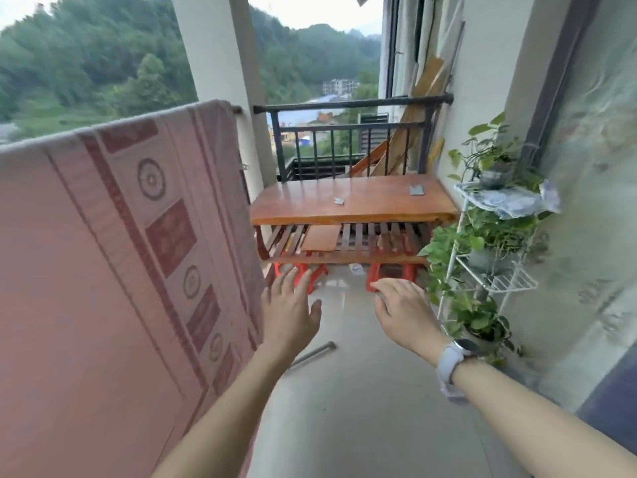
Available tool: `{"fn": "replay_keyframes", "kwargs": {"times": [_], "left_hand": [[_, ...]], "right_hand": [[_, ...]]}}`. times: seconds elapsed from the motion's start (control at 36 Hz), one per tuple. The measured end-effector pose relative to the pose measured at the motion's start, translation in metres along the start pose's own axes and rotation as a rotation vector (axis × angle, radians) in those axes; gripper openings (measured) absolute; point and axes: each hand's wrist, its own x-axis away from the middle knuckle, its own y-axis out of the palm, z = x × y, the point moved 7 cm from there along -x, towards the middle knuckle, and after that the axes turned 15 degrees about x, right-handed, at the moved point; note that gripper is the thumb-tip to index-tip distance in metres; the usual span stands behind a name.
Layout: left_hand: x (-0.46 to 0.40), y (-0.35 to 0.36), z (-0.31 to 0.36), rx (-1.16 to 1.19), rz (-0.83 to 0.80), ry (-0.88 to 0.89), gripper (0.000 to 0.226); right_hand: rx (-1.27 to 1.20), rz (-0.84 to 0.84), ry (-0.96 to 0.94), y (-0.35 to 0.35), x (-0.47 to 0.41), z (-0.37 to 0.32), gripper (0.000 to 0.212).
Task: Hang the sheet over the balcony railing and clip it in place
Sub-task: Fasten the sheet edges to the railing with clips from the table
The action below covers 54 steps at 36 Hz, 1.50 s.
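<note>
1. Here, nearest the camera, two bare forearms reach forward over the pale floor (362, 408); the right wrist wears a white watch (455, 363).
2. The left hand (289, 305) is spread, fingers apart, grasping nothing; it sits just beside the sheet's hanging edge, and contact cannot be told.
3. The right hand (403, 312) is loose and empty too, fingers lightly curled, well clear of the sheet.
4. The sheet (120, 253), pink with darker red bands, circles and squares, hangs draped over the railing on the left and falls toward the floor.
5. No part of the rail under it shows except a short end (237, 110) sticking out by the pillar (220, 56).
6. A grey rod (315, 353) lies on the floor beyond the left hand.
7. Farther on stands a wooden table (351, 205) with a slatted shelf beneath; two small pale items rest on its top, too small to identify.
8. A white rack (482, 270) of leafy plants stands right of the table.
9. Behind the table runs a dark railing (348, 105), with planks leaning in the corner.
</note>
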Motion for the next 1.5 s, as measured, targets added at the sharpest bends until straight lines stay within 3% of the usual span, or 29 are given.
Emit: {"fn": "replay_keyframes", "kwargs": {"times": [0.39,0.69,0.86,1.03,1.5], "left_hand": [[-0.301,0.174,0.002,0.102,-0.061,-0.042,0.051],[-0.47,0.285,-0.109,0.132,-0.117,-0.203,0.051],[-0.571,0.348,-0.172,0.19,-0.167,-0.253,0.049],[-0.664,0.391,-0.221,0.122,-0.208,-0.332,0.049],[-0.818,0.558,-0.337,0.15,-0.378,-0.7,0.063]], "right_hand": [[0.025,-0.122,0.029,0.148,-0.255,0.182,0.031],[-0.026,-0.299,0.005,0.314,-0.424,0.222,0.033],[-0.017,-0.507,0.017,0.408,-0.517,0.24,0.039],[-0.049,-0.556,0.047,0.474,-0.609,0.258,0.039],[-0.079,-0.81,0.072,0.705,-0.833,0.309,0.036]]}}
